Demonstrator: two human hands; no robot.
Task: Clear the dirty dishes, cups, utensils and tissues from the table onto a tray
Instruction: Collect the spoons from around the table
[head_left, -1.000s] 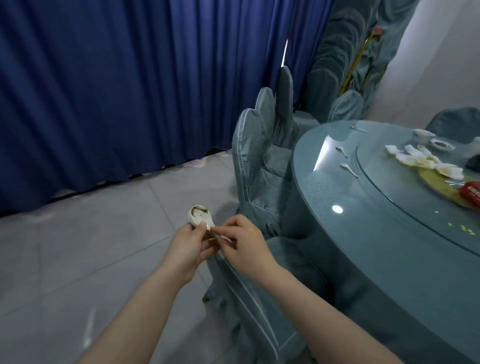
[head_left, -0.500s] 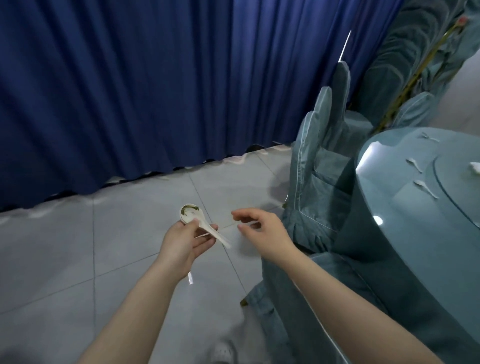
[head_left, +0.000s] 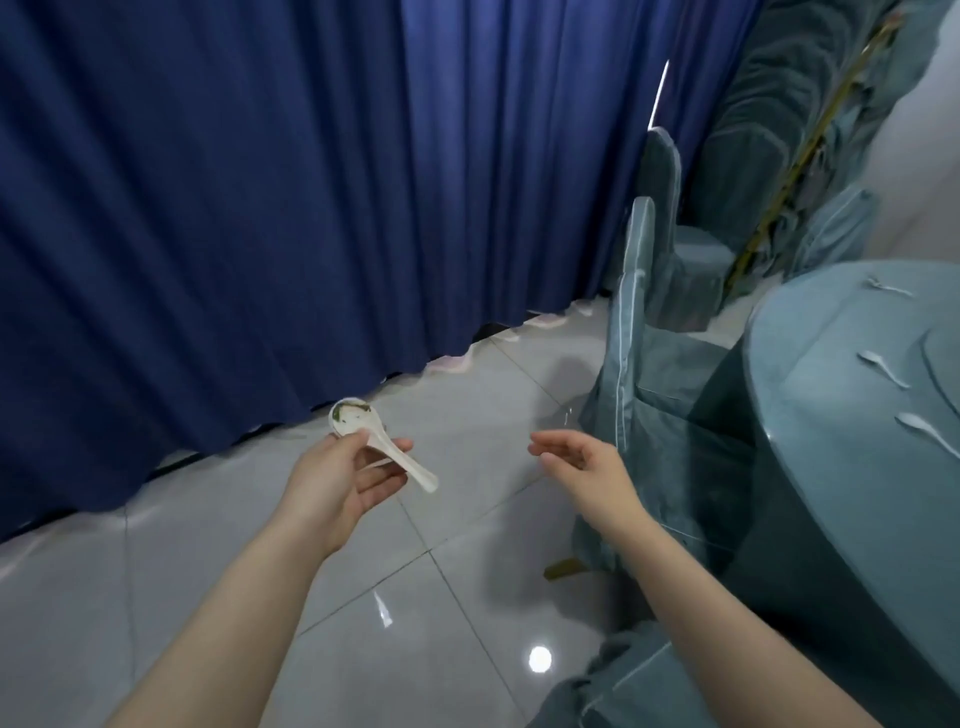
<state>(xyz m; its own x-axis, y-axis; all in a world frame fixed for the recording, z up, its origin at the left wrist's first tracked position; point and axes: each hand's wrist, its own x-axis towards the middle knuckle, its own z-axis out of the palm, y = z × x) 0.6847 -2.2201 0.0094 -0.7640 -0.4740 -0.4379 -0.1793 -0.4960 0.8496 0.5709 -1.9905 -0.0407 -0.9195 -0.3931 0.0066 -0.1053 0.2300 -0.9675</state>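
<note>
My left hand (head_left: 343, 480) holds a white ceramic soup spoon (head_left: 374, 439) with green residue in its bowl, thumb pressed on the handle, over the tiled floor. A second thin white utensil seems to lie under it in the palm. My right hand (head_left: 582, 460) hovers empty to the right, fingers relaxed and slightly bent, apart from the spoon. Three white spoons lie on the round teal table (head_left: 831, 374) at the right edge: one near (head_left: 927, 431), one further back (head_left: 883, 369), one at the far rim (head_left: 888, 287). No tray is in view.
Teal-covered chairs (head_left: 631, 364) stand between me and the table, another at the bottom right (head_left: 623, 680). A dark blue curtain (head_left: 311, 182) fills the left and back. The glossy grey tiled floor (head_left: 260, 571) lies below my arms.
My view has swung left, away from the table. My right hand let go of the spoon and moved off to the right; my left hand kept the spoon.
</note>
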